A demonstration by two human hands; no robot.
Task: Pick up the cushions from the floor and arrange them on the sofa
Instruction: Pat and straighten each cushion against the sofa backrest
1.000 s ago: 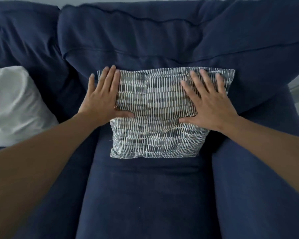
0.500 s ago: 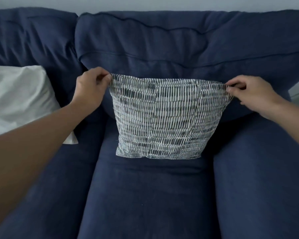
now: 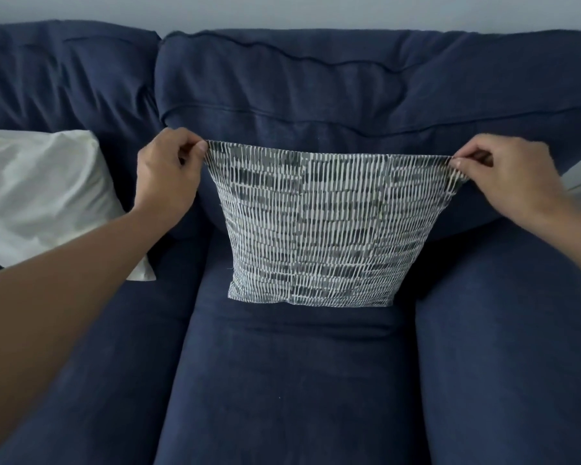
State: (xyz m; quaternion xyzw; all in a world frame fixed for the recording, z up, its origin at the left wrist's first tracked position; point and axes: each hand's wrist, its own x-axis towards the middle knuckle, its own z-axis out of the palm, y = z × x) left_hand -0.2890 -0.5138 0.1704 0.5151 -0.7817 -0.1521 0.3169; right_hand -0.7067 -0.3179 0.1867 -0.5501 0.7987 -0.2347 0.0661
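- My left hand (image 3: 166, 171) has its grip pinched on the top left corner of the patterned cushion (image 3: 319, 226); my right hand (image 3: 510, 176) pinches the top right corner the same way.
- Both arms reach forward, hands level, wrists well apart, drawing the top edge taut.
- The cushion stands on the sofa (image 3: 282, 380) seat, leaning against the back cushion (image 3: 349, 95).
- A white cushion (image 3: 37, 196) already sits to the left, against the back.
- I judge this one nearly placed, with only straightening left. The floor is out of view, so I cannot tell whether more cushions remain.
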